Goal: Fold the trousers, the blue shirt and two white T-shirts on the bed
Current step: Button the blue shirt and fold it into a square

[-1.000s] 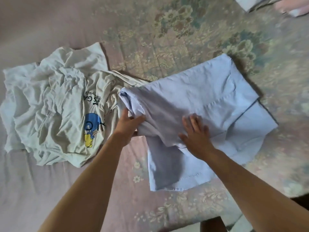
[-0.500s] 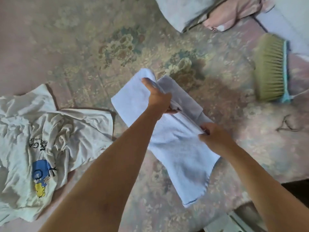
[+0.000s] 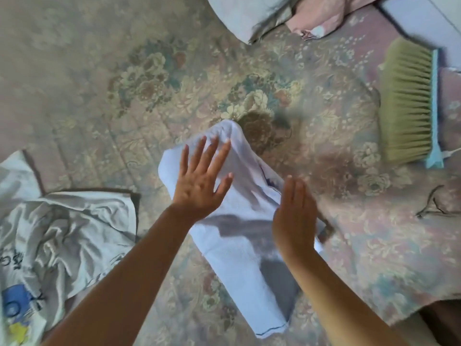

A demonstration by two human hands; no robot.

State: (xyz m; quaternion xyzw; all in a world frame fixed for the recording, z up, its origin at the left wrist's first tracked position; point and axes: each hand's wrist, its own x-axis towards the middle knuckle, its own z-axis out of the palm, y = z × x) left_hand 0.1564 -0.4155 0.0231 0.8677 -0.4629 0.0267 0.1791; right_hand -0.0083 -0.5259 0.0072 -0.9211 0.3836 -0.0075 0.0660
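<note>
The light blue shirt (image 3: 239,260) lies folded into a long narrow strip across the middle of the floral bed cover (image 3: 149,96). My left hand (image 3: 202,183) is spread flat with straight fingers over the strip's upper end. My right hand (image 3: 294,216) is held edge-on with straight fingers along the strip's right side. Whether either hand touches the cloth is blurred. A crumpled white T-shirt (image 3: 62,233) with a blue and yellow print lies at the left, apart from the blue shirt.
A bed brush (image 3: 409,106) with pale bristles and a light blue back lies at the right. Pillows or bundled cloth (image 3: 274,16) sit at the top. A thin dark wire-like object (image 3: 434,206) lies at the far right. The bed's edge (image 3: 411,320) runs along the lower right.
Both hands have let go of the blue shirt's fold and opened flat over it. The shirt has gone from a wide fold to a narrow strip, and the view has shifted right.
</note>
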